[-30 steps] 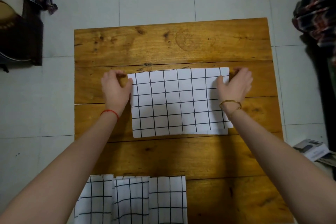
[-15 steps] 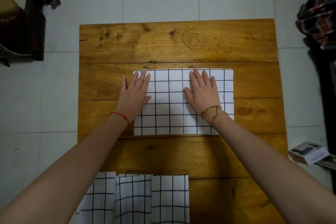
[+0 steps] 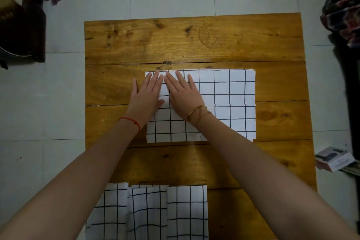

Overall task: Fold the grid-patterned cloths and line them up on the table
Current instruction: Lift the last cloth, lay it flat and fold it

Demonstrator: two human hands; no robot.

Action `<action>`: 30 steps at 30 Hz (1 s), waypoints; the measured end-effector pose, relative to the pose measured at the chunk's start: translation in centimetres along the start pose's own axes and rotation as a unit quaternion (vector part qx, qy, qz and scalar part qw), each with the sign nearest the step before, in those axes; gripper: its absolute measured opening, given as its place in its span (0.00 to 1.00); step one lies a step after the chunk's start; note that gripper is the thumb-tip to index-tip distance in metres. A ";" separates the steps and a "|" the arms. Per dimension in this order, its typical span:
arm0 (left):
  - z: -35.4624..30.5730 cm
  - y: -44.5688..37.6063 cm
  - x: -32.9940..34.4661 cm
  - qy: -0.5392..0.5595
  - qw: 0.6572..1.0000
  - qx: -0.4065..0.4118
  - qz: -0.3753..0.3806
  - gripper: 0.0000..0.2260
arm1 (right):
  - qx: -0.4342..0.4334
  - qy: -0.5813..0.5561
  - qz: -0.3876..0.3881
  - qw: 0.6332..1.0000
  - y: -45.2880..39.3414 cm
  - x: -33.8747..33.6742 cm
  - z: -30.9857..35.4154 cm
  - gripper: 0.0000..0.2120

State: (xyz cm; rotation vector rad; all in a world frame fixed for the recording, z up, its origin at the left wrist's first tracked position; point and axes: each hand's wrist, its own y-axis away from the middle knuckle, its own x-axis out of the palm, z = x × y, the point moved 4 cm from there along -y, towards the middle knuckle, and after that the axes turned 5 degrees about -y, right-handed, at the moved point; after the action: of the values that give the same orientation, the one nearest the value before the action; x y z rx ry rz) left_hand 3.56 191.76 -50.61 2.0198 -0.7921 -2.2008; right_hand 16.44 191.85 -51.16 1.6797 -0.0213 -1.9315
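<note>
Both grips are released: the left hand [image 3: 145, 97] and right hand [image 3: 183, 97] lie flat, fingers spread, side by side on the nine-o'clock half of a grid-patterned cloth [image 3: 229, 101]. That cloth lies flat at the centre of the wooden table [image 3: 194, 41]. At six o'clock, three folded cloths [image 3: 152, 214] lie lined up, edges touching.

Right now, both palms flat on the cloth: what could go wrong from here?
1. Both hands, left hand and right hand, press the left end of the half-folded cloth; its right end lies free and may skew or shift.
2. The three folded cloths fill the near left of the table; the forearms pass right over them and could drag one out of line.
</note>
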 end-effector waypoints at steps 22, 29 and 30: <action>-0.3 1.9 -1.1 0.157 0.978 -0.098 -0.100 0.29 | 0.256 -0.105 -0.113 0.954 9.4 -1.0 -16.1 0.30; -0.9 6.3 0.7 0.285 0.893 -0.330 -0.108 0.20 | 0.126 -0.106 -0.098 0.982 9.5 -1.1 -10.2 0.28; -1.1 6.6 1.0 0.297 0.885 -0.344 -0.101 0.19 | 0.099 -0.100 -0.086 0.986 9.6 -0.9 -9.2 0.27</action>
State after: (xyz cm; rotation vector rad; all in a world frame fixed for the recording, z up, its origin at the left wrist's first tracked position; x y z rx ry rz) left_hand 2.49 185.32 -48.90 2.1949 0.2498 -1.4326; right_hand 28.78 187.42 -48.74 1.6515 -0.1553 -2.2874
